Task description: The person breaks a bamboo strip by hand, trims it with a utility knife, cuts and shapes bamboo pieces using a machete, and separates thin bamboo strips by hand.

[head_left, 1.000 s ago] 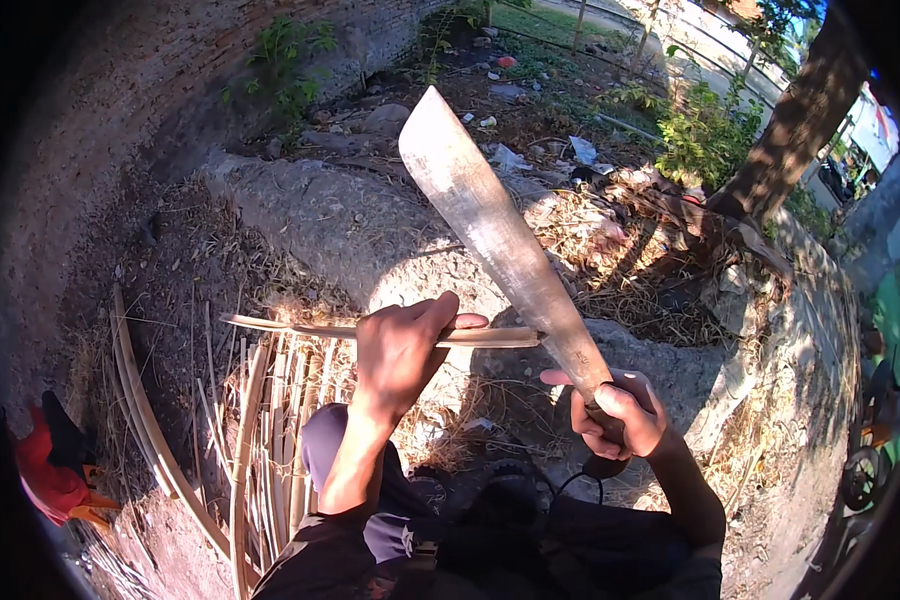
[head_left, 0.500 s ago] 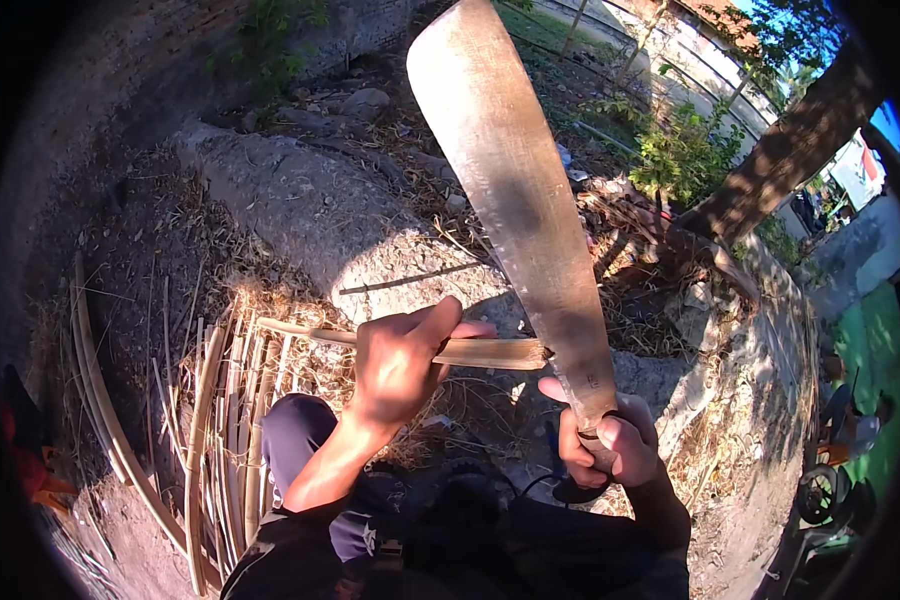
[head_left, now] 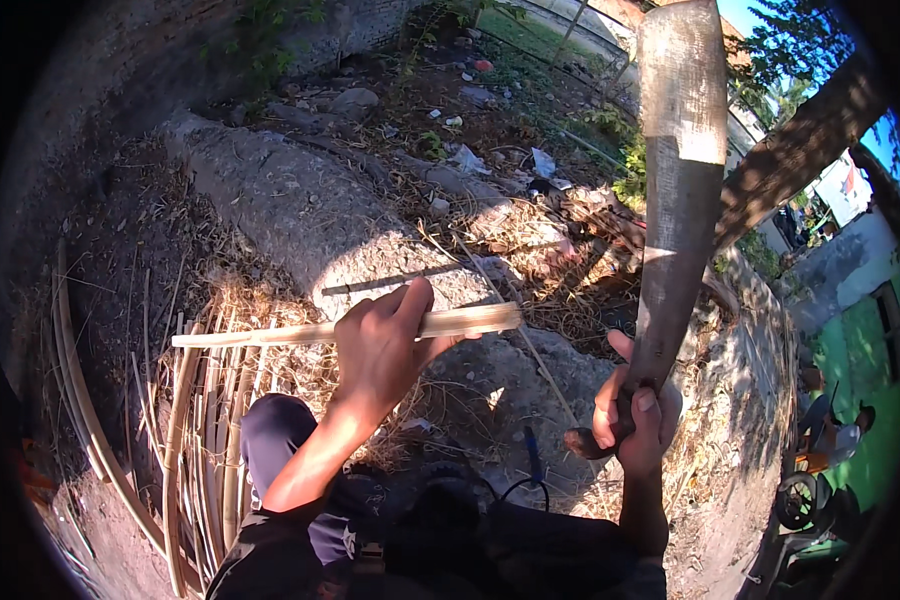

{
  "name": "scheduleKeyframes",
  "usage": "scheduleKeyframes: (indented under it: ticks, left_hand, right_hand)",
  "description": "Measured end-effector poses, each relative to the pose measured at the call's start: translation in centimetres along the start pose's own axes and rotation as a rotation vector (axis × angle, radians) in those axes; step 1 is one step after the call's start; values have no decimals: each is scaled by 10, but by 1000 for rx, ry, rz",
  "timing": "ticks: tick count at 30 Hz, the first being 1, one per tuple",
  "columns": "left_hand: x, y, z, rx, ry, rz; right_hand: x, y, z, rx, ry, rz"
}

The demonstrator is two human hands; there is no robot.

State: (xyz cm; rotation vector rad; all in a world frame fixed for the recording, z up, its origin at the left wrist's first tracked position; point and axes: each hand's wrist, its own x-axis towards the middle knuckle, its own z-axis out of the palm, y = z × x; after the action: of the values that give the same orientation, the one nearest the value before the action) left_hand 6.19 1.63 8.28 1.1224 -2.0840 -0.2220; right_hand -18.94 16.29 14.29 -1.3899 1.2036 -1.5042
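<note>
My left hand (head_left: 380, 342) is closed round a pale bamboo strip (head_left: 470, 320), which lies nearly level across the middle of the view. Its thicker cut end sticks out to the right of the hand and its thinner end to the left. In my right hand (head_left: 638, 425) I grip the short handle of a machete (head_left: 678, 190). The wide blade points up and away, sunlit near the tip and shaded lower down. A clear gap separates the blade from the strip's right end.
Several long bamboo strips (head_left: 215, 430) lie on dry straw at the left. Ahead is a long rock-like ridge (head_left: 260, 190), with dry leaves and litter beyond. A leaning tree trunk (head_left: 810, 140) stands at the right. People and a motorbike (head_left: 798, 500) are at the far right.
The machete has swung right and come away from the bamboo strip's end; its blade now stands more upright. My left hand has moved slightly left, still holding the strip.
</note>
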Motion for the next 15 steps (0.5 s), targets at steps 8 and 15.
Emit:
scheduleKeyframes:
  ticks: [8, 15]
  left_hand:
    - [1, 1, -2, -115, 94, 113]
    - [2, 16, -10, -162, 103, 118]
  right_hand:
    - [-8, 12, 4, -277, -95, 169]
    - [-3, 11, 11, -365, -137, 120]
